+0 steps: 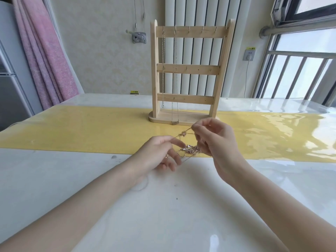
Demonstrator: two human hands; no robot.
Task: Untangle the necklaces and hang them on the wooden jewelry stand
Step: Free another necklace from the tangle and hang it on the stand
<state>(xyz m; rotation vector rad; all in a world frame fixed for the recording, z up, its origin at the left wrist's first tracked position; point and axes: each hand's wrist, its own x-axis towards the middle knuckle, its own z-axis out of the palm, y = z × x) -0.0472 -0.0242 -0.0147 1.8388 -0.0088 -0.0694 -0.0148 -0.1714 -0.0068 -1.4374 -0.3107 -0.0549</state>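
Note:
A wooden jewelry stand (190, 70) stands upright on the yellow strip, with hooks along its top bar. Two chains hang from the leftmost hooks: a silver chain (163, 70) and a longer necklace (175, 79) reaching the base. A tangle of gold necklaces (190, 149) is stretched between my hands just above the table. My left hand (160, 153) pinches one strand with thumb and forefinger. Higher up, my right hand (214, 140) pinches another strand near a small knot (184, 133).
The white glossy table (163, 206) carries a yellow runner (72, 131) across its middle. Behind the stand are a radiator (200, 51), a wall socket with cable (248, 55) and a window with bars (300, 70). Pink fabric (45, 51) leans at left.

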